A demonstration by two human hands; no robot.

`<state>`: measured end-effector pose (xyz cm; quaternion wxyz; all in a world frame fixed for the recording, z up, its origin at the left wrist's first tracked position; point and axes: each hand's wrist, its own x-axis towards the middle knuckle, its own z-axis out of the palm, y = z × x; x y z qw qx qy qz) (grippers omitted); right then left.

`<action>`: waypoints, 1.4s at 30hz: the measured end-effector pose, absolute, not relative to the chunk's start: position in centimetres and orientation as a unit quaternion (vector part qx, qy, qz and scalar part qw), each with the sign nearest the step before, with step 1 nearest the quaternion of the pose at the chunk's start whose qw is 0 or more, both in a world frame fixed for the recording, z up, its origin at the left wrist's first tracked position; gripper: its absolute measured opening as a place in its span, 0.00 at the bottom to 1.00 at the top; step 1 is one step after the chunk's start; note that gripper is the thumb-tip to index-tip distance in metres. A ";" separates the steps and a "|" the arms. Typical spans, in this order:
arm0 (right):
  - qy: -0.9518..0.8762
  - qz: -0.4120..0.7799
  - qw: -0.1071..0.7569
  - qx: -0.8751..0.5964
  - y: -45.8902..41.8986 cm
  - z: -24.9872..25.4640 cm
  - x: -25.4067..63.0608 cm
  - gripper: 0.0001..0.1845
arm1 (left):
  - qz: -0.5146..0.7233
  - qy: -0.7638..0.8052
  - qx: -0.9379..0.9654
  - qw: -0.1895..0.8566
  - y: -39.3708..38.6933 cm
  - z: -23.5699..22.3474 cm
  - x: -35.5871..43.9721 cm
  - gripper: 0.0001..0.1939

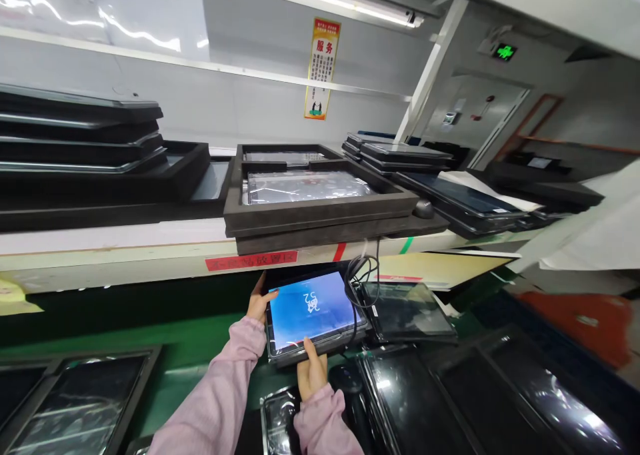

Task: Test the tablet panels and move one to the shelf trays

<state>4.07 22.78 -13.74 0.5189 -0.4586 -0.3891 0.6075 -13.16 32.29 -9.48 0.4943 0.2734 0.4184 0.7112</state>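
Observation:
A flat display screen (295,315), lit blue with white marks at its middle, is held tilted over the green bench. My left hand (259,303) grips its left edge, thumb on the front and the other fingers partly hidden behind. At the near edge, my right hand (313,370) is closed on the frame with a finger or thumb reaching up its front. A black cable (367,275) loops at the screen's right side and runs down past its edge. Just right of it lies a dark, glossy panel (407,312).
Above the bench, a shelf (175,262) carries black foam trays (320,214) with film-covered panels and a stack of panels (80,132) at left. More dark screens (420,395) lie at lower right. A framed panel (80,402) lies at lower left.

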 end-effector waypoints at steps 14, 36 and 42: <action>-0.370 0.598 0.397 -0.590 22.8 -11.9 7.8 0.33 | 0.589 0.592 0.421 0.355 31.9 -9.6 -15.5 0.42; -0.467 0.533 0.266 -0.653 13.0 -20.7 17.6 0.24 | 0.144 0.715 0.578 0.367 2.4 -20.6 -2.3 0.35; -0.485 0.605 0.310 -0.550 12.9 -18.3 16.3 0.13 | 0.186 0.731 0.556 0.349 2.1 -21.4 -2.1 0.31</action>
